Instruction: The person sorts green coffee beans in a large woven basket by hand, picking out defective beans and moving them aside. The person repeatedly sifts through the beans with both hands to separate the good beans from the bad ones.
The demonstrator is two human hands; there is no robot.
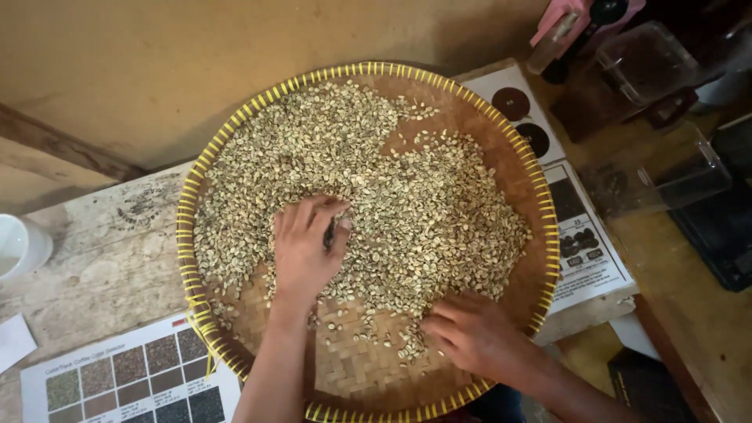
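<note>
Resting on the wooden counter [94, 258], a round woven tray [540, 258] holds pale green coffee beans [407, 196]. The left hand [305, 247] pinches beans between curled fingers; the right hand [470, 333] lies flat, fingers spread, on the beans' near edge.

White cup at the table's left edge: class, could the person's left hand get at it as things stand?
Probably yes. The left hand rests on pale green beans in the round woven tray; only bare wooden table lies between it and the white cup.
</note>
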